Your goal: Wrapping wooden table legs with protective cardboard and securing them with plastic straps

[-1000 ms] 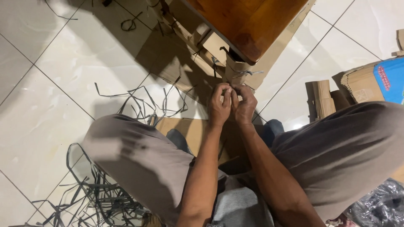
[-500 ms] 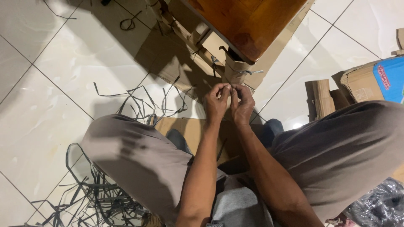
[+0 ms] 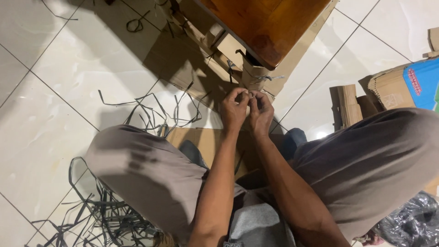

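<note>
My left hand (image 3: 234, 111) and my right hand (image 3: 261, 112) are pressed together just below a cardboard-wrapped table leg (image 3: 254, 76). Both pinch a thin grey plastic strap (image 3: 249, 95) between fingertips. The strap's far end is hidden by my fingers. The leg belongs to a brown wooden table (image 3: 270, 25) whose corner juts in at the top. A loop of the same strap (image 3: 267, 78) still circles the cardboard on the leg. I sit on the floor with grey-trousered knees spread either side.
Loose grey straps (image 3: 151, 112) lie on the white tiled floor, with a bigger tangle (image 3: 98, 215) at lower left. Flat cardboard (image 3: 183, 68) lies under the table. A blue-topped carton (image 3: 411, 87) and cardboard rolls (image 3: 350, 107) stand at right, a black plastic bag (image 3: 411, 224) bottom right.
Both hands have shifted slightly left and up, and the fingers have reworked their pinch on the strap. The view has tilted a little.
</note>
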